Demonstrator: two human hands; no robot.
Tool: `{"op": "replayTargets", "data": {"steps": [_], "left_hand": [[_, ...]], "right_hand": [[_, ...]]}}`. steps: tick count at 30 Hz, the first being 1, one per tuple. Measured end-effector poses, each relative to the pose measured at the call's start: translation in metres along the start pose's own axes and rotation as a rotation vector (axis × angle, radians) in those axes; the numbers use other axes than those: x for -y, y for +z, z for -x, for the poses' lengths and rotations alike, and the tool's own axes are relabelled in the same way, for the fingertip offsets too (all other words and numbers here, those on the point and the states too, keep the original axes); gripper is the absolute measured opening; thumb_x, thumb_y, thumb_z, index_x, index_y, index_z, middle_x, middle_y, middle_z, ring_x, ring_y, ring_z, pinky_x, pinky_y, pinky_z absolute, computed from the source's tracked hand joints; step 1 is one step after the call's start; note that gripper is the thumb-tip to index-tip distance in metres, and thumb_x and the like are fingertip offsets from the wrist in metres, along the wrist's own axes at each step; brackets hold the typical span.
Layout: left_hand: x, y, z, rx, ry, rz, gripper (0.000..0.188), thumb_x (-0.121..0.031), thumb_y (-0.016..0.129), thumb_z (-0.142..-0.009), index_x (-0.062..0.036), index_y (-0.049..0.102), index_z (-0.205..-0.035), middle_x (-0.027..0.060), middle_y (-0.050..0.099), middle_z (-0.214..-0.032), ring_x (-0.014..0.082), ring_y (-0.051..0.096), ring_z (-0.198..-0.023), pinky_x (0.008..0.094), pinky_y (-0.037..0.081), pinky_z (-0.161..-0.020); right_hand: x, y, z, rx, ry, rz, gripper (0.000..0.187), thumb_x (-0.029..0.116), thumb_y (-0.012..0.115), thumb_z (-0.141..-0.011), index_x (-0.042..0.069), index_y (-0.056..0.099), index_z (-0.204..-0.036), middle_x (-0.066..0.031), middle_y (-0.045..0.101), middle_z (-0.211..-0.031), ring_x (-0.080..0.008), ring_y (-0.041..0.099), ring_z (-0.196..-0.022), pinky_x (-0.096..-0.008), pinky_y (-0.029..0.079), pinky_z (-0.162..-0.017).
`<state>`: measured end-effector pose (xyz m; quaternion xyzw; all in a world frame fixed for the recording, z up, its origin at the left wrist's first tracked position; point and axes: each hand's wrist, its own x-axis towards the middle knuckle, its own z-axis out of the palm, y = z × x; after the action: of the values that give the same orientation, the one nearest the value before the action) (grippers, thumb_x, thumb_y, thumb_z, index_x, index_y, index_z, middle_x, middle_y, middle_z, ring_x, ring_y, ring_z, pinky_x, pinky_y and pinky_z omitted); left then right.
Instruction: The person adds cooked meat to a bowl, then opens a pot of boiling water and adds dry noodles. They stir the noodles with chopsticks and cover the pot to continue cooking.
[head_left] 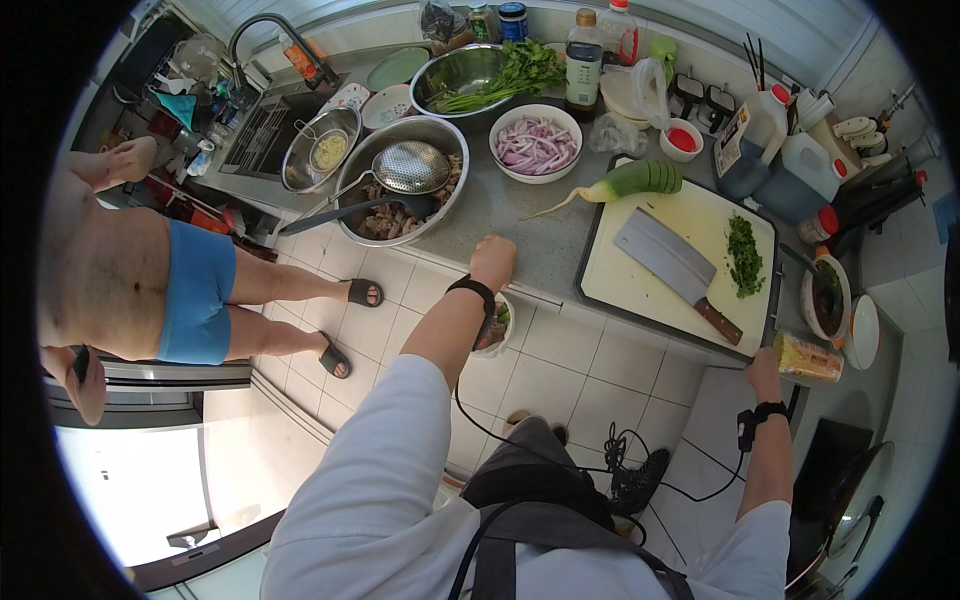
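My left hand (492, 262) rests at the counter's front edge with its fingers curled in; nothing shows in it. My right hand (763, 372) is by the near right corner of the cutting board (628, 278), next to a yellow packet (808, 358); its fingers are mostly hidden. On the board lie a cleaver (668, 258) with a wooden handle, chopped green herbs (744, 256) and a green radish (640, 180) partly cut into slices. A white bowl of sliced red onion (536, 144) stands beyond my left hand.
At left, a steel bowl of meat pieces (388, 222) carries a skimmer (410, 167) and a dark ladle (418, 205). Behind are leafy greens (530, 75) in a bowl and several bottles. A person in blue shorts (198, 290) stands left. A bin (495, 340) sits below the counter; cables (625, 450) trail near my feet.
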<state>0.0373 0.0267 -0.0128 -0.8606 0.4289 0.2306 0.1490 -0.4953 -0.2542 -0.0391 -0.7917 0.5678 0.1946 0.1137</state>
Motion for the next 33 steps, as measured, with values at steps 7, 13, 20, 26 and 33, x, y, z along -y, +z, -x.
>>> {"op": "replayTargets", "data": {"steps": [7,13,20,26,33], "left_hand": [[-0.001,-0.005,0.007,-0.020,-0.007,0.026,0.040,0.001,0.080,-0.062,0.0066,0.067,-0.099,0.0281,0.055,-0.114,0.0385,0.063,-0.102,0.0376,0.059,-0.075],[-0.002,-0.007,0.011,-0.048,-0.005,0.020,0.040,0.001,0.080,-0.061,0.0060,0.068,-0.098,0.0277,0.057,-0.112,0.0385,0.064,-0.100,0.0373,0.059,-0.076],[0.000,0.000,0.008,-0.098,0.006,0.037,0.037,0.002,0.079,-0.061,0.0064,0.068,-0.096,0.0277,0.058,-0.110,0.0384,0.064,-0.100,0.0378,0.059,-0.076],[0.001,0.001,0.006,-0.095,0.024,0.013,0.036,0.002,0.079,-0.061,0.0055,0.068,-0.095,0.0273,0.059,-0.109,0.0373,0.064,-0.099,0.0379,0.058,-0.077],[0.002,0.003,0.002,-0.080,0.050,-0.008,0.036,0.000,0.080,-0.060,0.0040,0.069,-0.094,0.0270,0.059,-0.108,0.0363,0.065,-0.098,0.0372,0.058,-0.077]], "right_hand": [[-0.003,0.004,-0.002,-0.029,-0.025,0.035,0.021,-0.001,0.067,-0.078,-0.011,0.058,-0.094,-0.0268,0.060,-0.097,-0.0394,0.062,-0.091,-0.0436,0.053,-0.076],[0.000,-0.001,0.001,-0.035,-0.046,0.043,0.021,-0.001,0.067,-0.076,-0.010,0.060,-0.093,-0.0273,0.059,-0.098,-0.0409,0.061,-0.093,-0.0437,0.052,-0.079],[0.000,-0.001,0.001,-0.044,-0.061,0.046,0.023,0.000,0.067,-0.073,-0.011,0.061,-0.093,-0.0281,0.058,-0.101,-0.0404,0.061,-0.095,-0.0428,0.051,-0.081],[0.002,-0.003,0.004,-0.064,-0.068,0.047,0.018,-0.002,0.065,-0.074,-0.012,0.061,-0.090,-0.0283,0.059,-0.096,-0.0408,0.061,-0.092,-0.0431,0.051,-0.079],[0.001,-0.003,0.005,-0.091,-0.092,0.036,0.013,-0.003,0.063,-0.076,-0.012,0.061,-0.086,-0.0286,0.060,-0.093,-0.0416,0.062,-0.088,-0.0441,0.051,-0.075]]}}
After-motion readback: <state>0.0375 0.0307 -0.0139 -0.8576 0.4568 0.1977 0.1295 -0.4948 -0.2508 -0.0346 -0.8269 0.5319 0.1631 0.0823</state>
